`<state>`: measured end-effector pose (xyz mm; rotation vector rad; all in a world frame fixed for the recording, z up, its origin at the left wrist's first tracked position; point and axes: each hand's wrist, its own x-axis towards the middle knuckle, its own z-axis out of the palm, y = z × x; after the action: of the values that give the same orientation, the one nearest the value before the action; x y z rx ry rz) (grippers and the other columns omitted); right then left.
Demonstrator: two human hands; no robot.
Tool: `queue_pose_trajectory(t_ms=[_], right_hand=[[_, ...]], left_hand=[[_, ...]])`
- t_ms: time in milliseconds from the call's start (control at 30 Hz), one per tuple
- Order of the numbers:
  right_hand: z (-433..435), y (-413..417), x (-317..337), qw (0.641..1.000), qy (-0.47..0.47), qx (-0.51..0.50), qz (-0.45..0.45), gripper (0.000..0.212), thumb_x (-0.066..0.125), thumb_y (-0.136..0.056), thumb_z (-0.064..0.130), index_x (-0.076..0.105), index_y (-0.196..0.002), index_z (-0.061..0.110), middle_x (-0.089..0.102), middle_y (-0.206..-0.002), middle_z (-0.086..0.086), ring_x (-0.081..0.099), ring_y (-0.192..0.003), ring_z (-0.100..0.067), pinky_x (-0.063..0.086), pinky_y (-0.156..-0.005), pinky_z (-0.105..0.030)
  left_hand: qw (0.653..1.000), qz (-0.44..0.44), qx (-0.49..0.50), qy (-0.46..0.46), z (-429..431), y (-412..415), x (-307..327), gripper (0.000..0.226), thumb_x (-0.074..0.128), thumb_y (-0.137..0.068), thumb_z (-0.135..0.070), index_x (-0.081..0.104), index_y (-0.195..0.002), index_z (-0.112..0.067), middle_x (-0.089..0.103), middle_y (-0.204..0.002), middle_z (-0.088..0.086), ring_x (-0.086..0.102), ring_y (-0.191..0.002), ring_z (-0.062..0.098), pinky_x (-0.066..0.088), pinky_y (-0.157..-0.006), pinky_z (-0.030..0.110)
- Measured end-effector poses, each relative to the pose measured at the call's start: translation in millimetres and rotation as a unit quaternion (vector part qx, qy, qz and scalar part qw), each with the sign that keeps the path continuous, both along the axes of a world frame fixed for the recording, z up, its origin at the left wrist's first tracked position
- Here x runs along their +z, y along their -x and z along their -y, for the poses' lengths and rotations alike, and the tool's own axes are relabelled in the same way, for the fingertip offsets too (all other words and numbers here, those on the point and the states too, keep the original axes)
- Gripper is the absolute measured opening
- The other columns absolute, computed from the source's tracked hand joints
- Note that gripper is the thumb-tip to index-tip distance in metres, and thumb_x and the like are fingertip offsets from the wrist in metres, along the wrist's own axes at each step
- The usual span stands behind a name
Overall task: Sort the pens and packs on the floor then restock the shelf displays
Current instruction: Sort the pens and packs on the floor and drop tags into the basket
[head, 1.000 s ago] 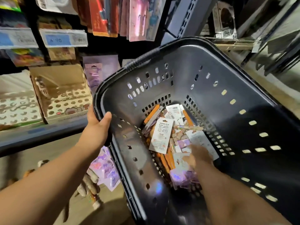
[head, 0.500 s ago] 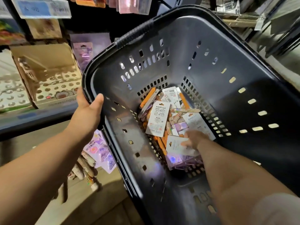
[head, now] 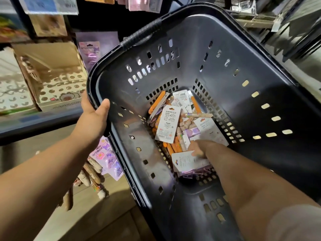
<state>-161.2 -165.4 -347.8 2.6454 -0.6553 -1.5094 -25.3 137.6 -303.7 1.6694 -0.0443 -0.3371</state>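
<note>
A black plastic shopping basket (head: 217, 54) is tilted toward me. My left hand (head: 93, 119) grips its near-left rim, thumb over the edge. At the bottom lies a heap of orange pens (head: 157, 102), white binder clip packs (head: 167, 125) and purple packs. My right hand (head: 199, 147) reaches down into the heap and pinches a white-backed binder clip pack (head: 186, 161) that lies on top near the front. Its fingertips are partly hidden behind the pack.
Purple card packs (head: 108, 158) and plush-topped pens (head: 90, 174) lie on the floor left of the basket. A low shelf holds a cardboard display box (head: 52, 75) with round holes. Price tags and hanging packs (head: 50, 5) sit above.
The view has shifted down a little and the basket sits higher in frame. My right hand has closed on the white pack and drawn it slightly toward me. The left hand keeps its hold.
</note>
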Motion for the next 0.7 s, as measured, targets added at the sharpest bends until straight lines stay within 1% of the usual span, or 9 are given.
queue_pose_trajectory(t_ms=[33, 100, 167, 267, 333, 400, 500, 600, 700], right_hand=[[0, 3, -4, 1.000, 0.001, 0.001, 0.003, 0.041, 0.068, -0.087, 0.031, 0.056, -0.125, 0.023, 0.061, -0.126, -0.007, 0.058, -0.108, -0.025, 0.047, -0.097, -0.039], [-1, 8, -10, 1.000, 0.008, 0.009, 0.004, 0.070, 0.086, -0.064, 0.039, 0.052, -0.124, 0.028, 0.058, -0.124, -0.004, 0.054, -0.112, -0.027, 0.046, -0.098, -0.044], [-3, 11, -14, 0.998, 0.029, 0.061, -0.002, 0.089, 0.090, -0.058, 0.028, 0.043, -0.133, 0.028, 0.049, -0.133, -0.003, 0.048, -0.119, -0.028, 0.043, -0.100, -0.045], [-8, 14, -25, 0.987, 0.075, 0.138, 0.031, 0.087, 0.075, -0.071, 0.010, 0.030, -0.143, 0.029, 0.038, -0.142, 0.000, 0.046, -0.123, -0.025, 0.042, -0.099, -0.041], [-8, 17, -30, 0.985, 0.088, 0.142, 0.046, 0.075, 0.068, -0.078, 0.013, 0.031, -0.143, 0.026, 0.041, -0.141, -0.003, 0.048, -0.121, -0.026, 0.045, -0.094, -0.030], [-7, 17, -31, 0.989, 0.056, 0.122, 0.057, 0.063, 0.061, -0.084, 0.017, 0.036, -0.141, 0.023, 0.050, -0.134, -0.009, 0.051, -0.115, -0.030, 0.044, -0.079, -0.017], [-3, 17, -22, 0.994, 0.040, 0.087, 0.056, 0.069, 0.063, -0.079, 0.014, 0.033, -0.139, 0.032, 0.053, -0.120, -0.007, 0.051, -0.101, -0.025, 0.042, -0.076, -0.029], [-3, 15, -16, 0.997, 0.019, 0.039, 0.063, 0.079, 0.074, -0.075, 0.018, 0.031, -0.140, 0.032, 0.056, -0.119, -0.005, 0.052, -0.099, -0.022, 0.044, -0.076, -0.030], [1, 14, -5, 0.997, 0.006, 0.011, 0.071, 0.087, 0.084, -0.066, 0.028, 0.034, -0.138, 0.029, 0.059, -0.119, -0.003, 0.055, -0.100, -0.021, 0.044, -0.076, -0.030]], left_hand=[[1.000, -0.003, -0.002, 0.005, -1, 1, -1, 0.067, 0.046, -0.099, -0.041, 0.007, -0.154, -0.036, 0.044, -0.138, -0.015, 0.045, -0.127, 0.012, 0.030, -0.115, 0.038], [1.000, -0.002, -0.004, 0.018, -3, 2, -4, 0.067, 0.046, -0.098, -0.041, 0.009, -0.154, -0.036, 0.044, -0.142, -0.013, 0.045, -0.130, 0.013, 0.031, -0.116, 0.041], [1.000, -0.005, -0.003, 0.014, -4, 2, -4, 0.073, 0.048, -0.093, -0.047, 0.009, -0.154, -0.035, 0.042, -0.147, -0.010, 0.045, -0.132, 0.015, 0.031, -0.116, 0.043], [1.000, -0.005, 0.001, -0.002, -3, 2, -3, 0.068, 0.046, -0.100, -0.041, 0.006, -0.155, -0.032, 0.042, -0.144, -0.009, 0.043, -0.130, 0.013, 0.028, -0.116, 0.036], [1.000, -0.001, 0.000, -0.010, -2, 3, 0, 0.064, 0.043, -0.102, -0.036, 0.008, -0.155, -0.031, 0.044, -0.139, -0.010, 0.045, -0.126, 0.012, 0.030, -0.114, 0.032], [1.000, 0.004, 0.004, -0.011, -2, 4, 3, 0.063, 0.043, -0.102, -0.035, 0.009, -0.154, -0.031, 0.045, -0.140, -0.009, 0.046, -0.125, 0.013, 0.031, -0.114, 0.033], [1.000, -0.003, 0.001, -0.020, -1, 5, 6, 0.064, 0.042, -0.102, -0.037, 0.006, -0.155, -0.032, 0.043, -0.136, -0.012, 0.043, -0.124, 0.011, 0.029, -0.109, 0.027], [0.999, -0.014, -0.001, -0.039, -1, 5, 7, 0.067, 0.042, -0.102, -0.042, 0.003, -0.155, -0.034, 0.044, -0.140, -0.008, 0.042, -0.124, 0.013, 0.027, -0.103, 0.024], [0.999, -0.011, -0.001, -0.036, -2, 3, 7, 0.066, 0.042, -0.102, -0.040, 0.005, -0.155, -0.034, 0.045, -0.145, -0.005, 0.044, -0.125, 0.015, 0.028, -0.105, 0.025]])
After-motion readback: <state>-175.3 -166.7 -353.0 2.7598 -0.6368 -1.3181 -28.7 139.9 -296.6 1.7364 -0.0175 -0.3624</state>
